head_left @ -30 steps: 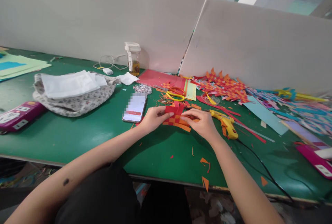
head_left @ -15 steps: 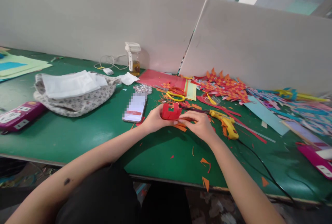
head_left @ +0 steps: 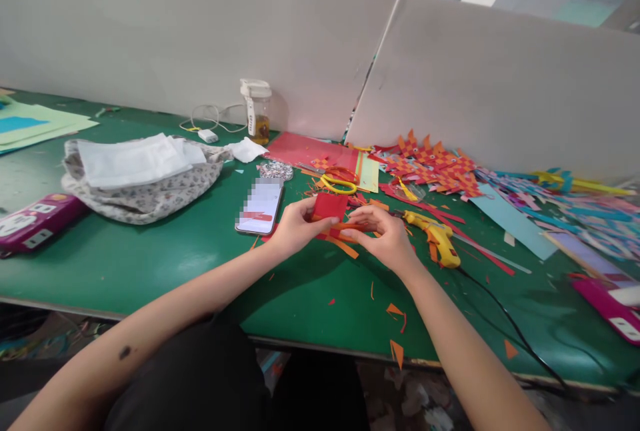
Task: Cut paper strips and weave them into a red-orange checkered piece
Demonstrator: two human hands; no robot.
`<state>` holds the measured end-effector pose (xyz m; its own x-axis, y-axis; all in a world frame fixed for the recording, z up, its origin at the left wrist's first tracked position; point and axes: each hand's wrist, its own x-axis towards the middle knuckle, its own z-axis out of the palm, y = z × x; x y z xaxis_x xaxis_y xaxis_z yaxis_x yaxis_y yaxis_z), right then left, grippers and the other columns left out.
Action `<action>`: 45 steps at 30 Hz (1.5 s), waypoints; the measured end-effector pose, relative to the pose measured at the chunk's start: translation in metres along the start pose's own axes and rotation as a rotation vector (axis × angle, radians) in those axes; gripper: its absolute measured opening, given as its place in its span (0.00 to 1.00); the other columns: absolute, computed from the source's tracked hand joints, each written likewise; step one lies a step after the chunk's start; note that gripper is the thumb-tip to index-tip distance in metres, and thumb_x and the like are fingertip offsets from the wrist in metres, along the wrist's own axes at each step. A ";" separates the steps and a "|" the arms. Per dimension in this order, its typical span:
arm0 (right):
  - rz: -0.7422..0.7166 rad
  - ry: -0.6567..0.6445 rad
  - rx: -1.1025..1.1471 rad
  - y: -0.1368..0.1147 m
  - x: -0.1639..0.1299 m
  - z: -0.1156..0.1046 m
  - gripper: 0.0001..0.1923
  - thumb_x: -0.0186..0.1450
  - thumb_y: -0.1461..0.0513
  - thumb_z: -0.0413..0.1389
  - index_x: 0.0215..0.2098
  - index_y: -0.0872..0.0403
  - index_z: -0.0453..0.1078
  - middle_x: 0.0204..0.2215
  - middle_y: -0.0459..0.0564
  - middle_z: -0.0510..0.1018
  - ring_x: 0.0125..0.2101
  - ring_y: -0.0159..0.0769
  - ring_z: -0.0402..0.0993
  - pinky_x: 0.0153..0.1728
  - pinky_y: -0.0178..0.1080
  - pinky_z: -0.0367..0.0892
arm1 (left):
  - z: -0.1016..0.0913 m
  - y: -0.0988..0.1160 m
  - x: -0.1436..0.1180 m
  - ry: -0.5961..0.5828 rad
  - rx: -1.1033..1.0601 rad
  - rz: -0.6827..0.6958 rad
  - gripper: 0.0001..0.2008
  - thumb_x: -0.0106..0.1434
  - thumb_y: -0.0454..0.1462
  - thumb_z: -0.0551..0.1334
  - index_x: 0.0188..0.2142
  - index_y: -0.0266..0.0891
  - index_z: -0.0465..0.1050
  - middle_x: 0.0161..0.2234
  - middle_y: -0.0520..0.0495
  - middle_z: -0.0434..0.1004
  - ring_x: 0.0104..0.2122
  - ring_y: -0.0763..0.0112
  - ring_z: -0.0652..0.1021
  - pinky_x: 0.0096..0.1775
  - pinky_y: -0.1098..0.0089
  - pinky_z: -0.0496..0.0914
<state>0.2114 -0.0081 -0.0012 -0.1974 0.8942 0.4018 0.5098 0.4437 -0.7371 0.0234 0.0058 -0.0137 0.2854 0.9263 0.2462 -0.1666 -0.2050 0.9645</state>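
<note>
My left hand pinches a piece of red paper by its left side, thumb laid across the front. Across its lower part runs a narrow orange paper strip, reaching toward my right hand. The thumb and fingers of that hand close around the strip's right end. How the strip and the red piece join is too small to see. Just right of my right hand lies a yellow hot glue gun. Scissors with yellow and red handles rest behind the red paper.
A phone lies left of my hands, near a cloth bag and a lidded bottle. Woven red-orange paper fish and coloured strips pile up at right. Paper scraps litter the green table.
The red paper has turned: its notched upper edge no longer shows, and a plain face is up. The orange strip now shows in front of it. My right fingers have shifted slightly.
</note>
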 end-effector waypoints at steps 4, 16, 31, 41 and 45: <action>0.001 -0.010 0.039 0.001 -0.001 0.002 0.14 0.55 0.55 0.61 0.37 0.51 0.68 0.31 0.50 0.79 0.33 0.40 0.77 0.38 0.43 0.74 | 0.001 0.001 0.001 0.003 -0.037 -0.001 0.18 0.51 0.39 0.66 0.42 0.35 0.71 0.41 0.42 0.78 0.38 0.65 0.77 0.40 0.65 0.73; 0.140 -0.124 0.173 -0.006 0.001 0.001 0.22 0.53 0.56 0.62 0.44 0.50 0.63 0.30 0.47 0.76 0.29 0.36 0.75 0.29 0.37 0.72 | 0.002 0.004 0.001 0.061 -0.147 -0.061 0.19 0.49 0.39 0.67 0.40 0.35 0.68 0.41 0.42 0.77 0.37 0.66 0.78 0.38 0.67 0.73; 0.196 -0.151 0.358 -0.003 0.003 0.001 0.28 0.52 0.58 0.62 0.50 0.49 0.61 0.31 0.48 0.75 0.32 0.36 0.75 0.31 0.37 0.72 | -0.001 0.003 0.003 -0.047 -0.109 -0.213 0.29 0.43 0.33 0.71 0.45 0.35 0.65 0.39 0.40 0.77 0.35 0.64 0.78 0.37 0.62 0.74; 0.265 -0.186 0.457 -0.010 0.003 0.000 0.33 0.50 0.57 0.64 0.51 0.49 0.58 0.38 0.51 0.78 0.37 0.39 0.77 0.36 0.40 0.73 | -0.003 0.000 0.004 0.054 -0.153 -0.169 0.25 0.44 0.34 0.71 0.43 0.35 0.68 0.43 0.39 0.76 0.37 0.64 0.78 0.41 0.63 0.73; 0.294 -0.114 0.510 -0.005 0.005 0.005 0.34 0.47 0.58 0.66 0.49 0.50 0.58 0.36 0.50 0.79 0.36 0.40 0.77 0.38 0.43 0.73 | 0.000 -0.001 0.003 0.117 -0.191 -0.172 0.25 0.43 0.36 0.71 0.42 0.35 0.69 0.42 0.40 0.77 0.38 0.64 0.78 0.42 0.63 0.72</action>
<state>0.2033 -0.0058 0.0017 -0.2117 0.9721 0.1011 0.0961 0.1237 -0.9877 0.0246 0.0086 -0.0139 0.2160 0.9747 0.0570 -0.3029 0.0114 0.9530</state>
